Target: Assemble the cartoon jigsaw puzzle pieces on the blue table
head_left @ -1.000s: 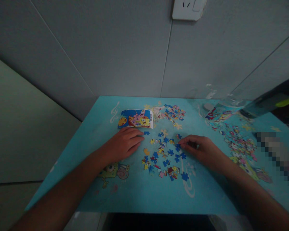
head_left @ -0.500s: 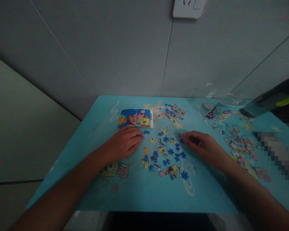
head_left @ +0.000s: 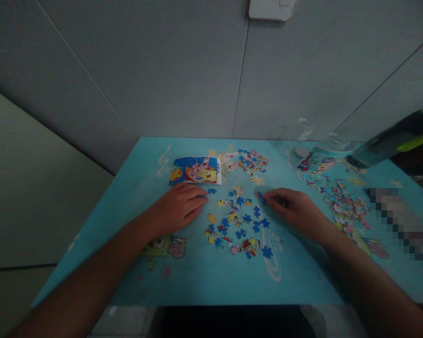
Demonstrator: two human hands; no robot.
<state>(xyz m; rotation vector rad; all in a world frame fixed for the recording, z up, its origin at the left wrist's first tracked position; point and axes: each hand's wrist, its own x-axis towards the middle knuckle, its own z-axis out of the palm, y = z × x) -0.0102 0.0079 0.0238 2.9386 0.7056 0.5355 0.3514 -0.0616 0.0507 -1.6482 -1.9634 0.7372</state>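
Observation:
My left hand point(head_left: 179, 208) lies flat, palm down, on the turquoise cartoon table point(head_left: 134, 188), fingers stretched toward a single blue puzzle piece point(head_left: 212, 191). Just beyond it sits a small picture card point(head_left: 196, 170) with cartoon characters. My right hand point(head_left: 292, 208) rests on the table with its fingertips pinched on a blue puzzle piece point(head_left: 260, 196) at the upper right edge of a scatter of loose puzzle pieces point(head_left: 238, 226). That scatter lies between my two hands.
A second heap of pieces point(head_left: 251, 161) lies farther back by the wall. More pieces point(head_left: 341, 203) spread along the right side, near a clear jar point(head_left: 320, 157) lying down and a dark bottle with a green band point(head_left: 398, 138). A grey wall stands close behind the table.
My right hand slid forward and a little left across the table, carrying a blue piece from the scatter's right side to its far edge. My left hand stayed put.

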